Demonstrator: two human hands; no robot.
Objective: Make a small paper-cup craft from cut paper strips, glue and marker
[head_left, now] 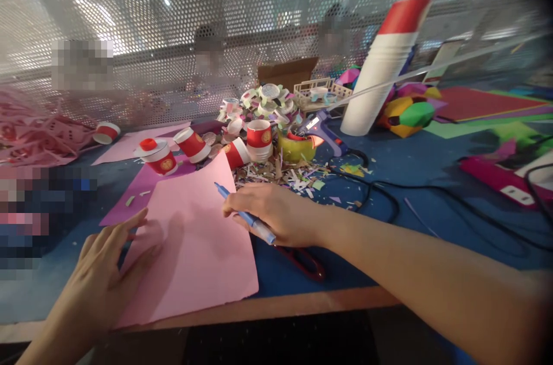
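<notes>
A sheet of pink paper [194, 238] lies at the table's front edge, its far right corner curling up. On its left edge rests my left hand [103, 267], fingers spread, holding nothing. My right hand [276, 209] is closed around a blue pen [246, 215], above the paper's right edge. The pen points away to the left. Partly hidden under my right hand, dark red scissors handles [309, 264] lie on the table. Under the pink sheet, purple paper [142, 181] sticks out at the far left.
Red and white paper cups [259, 140] stand and lie behind the sheet, among paper scraps [302, 178]. A glue gun [326, 132] trails a black cable [384, 183]. A tall cup stack [380, 71] leans at the right. A pink power strip [496, 181] lies far right.
</notes>
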